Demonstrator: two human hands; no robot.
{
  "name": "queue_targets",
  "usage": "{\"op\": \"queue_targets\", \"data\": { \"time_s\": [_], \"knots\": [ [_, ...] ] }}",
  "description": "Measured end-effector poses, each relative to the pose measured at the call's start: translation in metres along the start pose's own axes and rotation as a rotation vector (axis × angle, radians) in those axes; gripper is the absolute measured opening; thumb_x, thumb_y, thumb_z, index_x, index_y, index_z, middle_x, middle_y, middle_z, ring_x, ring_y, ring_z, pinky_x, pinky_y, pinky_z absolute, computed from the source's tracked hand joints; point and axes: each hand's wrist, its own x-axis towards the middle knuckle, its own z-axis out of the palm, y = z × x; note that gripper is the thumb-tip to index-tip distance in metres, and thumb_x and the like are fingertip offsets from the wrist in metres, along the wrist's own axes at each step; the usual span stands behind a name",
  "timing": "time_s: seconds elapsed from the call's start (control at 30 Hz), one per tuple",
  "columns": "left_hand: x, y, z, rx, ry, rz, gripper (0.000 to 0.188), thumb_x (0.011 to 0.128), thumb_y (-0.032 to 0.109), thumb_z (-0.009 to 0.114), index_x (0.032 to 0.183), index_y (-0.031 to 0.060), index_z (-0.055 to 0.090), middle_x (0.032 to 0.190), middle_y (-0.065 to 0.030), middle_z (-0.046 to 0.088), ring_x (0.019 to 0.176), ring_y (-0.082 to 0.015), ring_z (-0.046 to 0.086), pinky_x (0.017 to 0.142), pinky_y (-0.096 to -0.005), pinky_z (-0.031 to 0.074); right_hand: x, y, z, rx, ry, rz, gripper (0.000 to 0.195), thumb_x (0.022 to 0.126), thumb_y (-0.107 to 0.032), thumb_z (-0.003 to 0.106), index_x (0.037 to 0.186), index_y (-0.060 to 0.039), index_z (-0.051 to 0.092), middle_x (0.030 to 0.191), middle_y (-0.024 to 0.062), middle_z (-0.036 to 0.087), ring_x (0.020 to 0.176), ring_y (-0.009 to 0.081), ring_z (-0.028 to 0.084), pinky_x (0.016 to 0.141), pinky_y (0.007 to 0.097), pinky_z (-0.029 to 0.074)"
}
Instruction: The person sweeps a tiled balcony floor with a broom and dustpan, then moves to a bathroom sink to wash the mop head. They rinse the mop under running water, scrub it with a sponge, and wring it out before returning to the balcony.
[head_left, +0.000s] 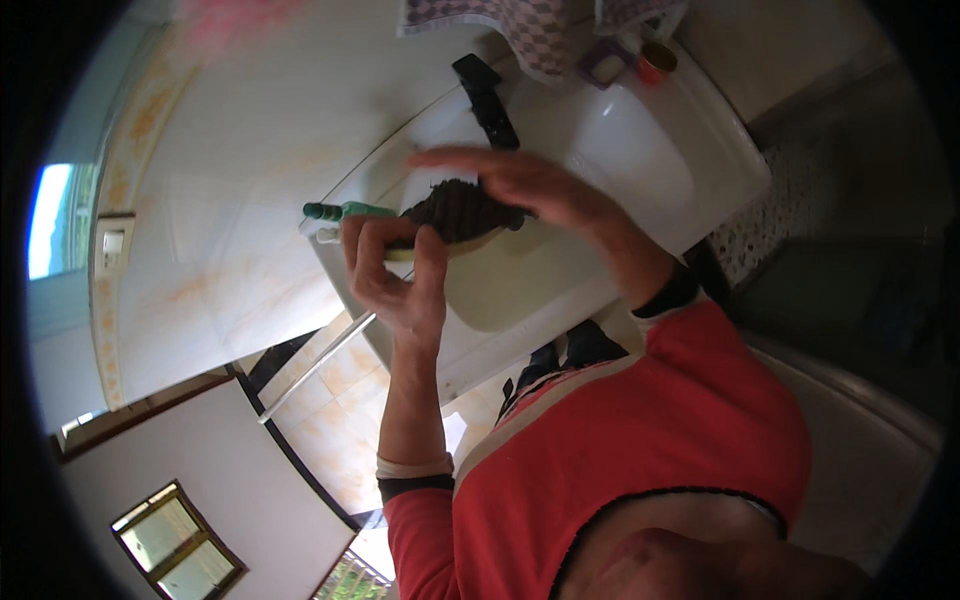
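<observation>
Above the white washbasin (555, 292), my left hand (397, 270) grips a dark brown, ridged item (457, 214) with a pale yellow edge. Its thumb and fingers curl around the item's left end. I cannot tell exactly what the item is. My right hand (525, 184) is extended over the item's right end, with its fingers stretched to the left and slightly blurred. Whether it touches the item cannot be told. A black tap (491, 112) stands just behind my right hand.
Beyond the left hand, a green bottle (367, 210) lies at the basin's left corner. A red cup (657, 66) and a purple soap dish (606, 66) sit on the far right rim. A checked towel (525, 30) hangs behind. A pale pole (319, 367) slants below the left hand.
</observation>
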Motion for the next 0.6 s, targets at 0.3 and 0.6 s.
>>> {"op": "queue_targets", "data": {
  "time_s": [0.3, 0.6],
  "knots": [
    [-0.013, -0.003, 0.008, 0.092, 0.102, 0.102, 0.01, 0.075, 0.003, 0.048, 0.065, 0.0031, 0.046, 0.069, -0.0101, 0.051, 0.067, -0.0193, 0.047, 0.063, -0.0305, 0.039, -0.052, 0.199, -0.057, 0.068, -0.008, 0.456, 0.036, 0.096, -0.016, 0.041, 0.128, -0.0091, 0.054, 0.125, 0.007, 0.057, 0.119, 0.0181, 0.05, 0.102, 0.0298, 0.035],
    [0.003, -0.016, 0.019, 0.111, 0.181, 0.037, 0.023, 0.082, 0.015, 0.041, 0.061, 0.005, 0.038, 0.074, -0.0115, 0.049, 0.068, -0.0185, 0.047, 0.065, -0.0313, 0.04, -0.111, 0.258, -0.134, -1.478, 0.02, 0.231, 0.026, 0.088, -0.021, 0.05, 0.108, -0.0112, 0.063, 0.112, 0.0092, 0.058, 0.108, 0.0254, 0.053, 0.098, 0.0388, 0.037]
  ]
}}
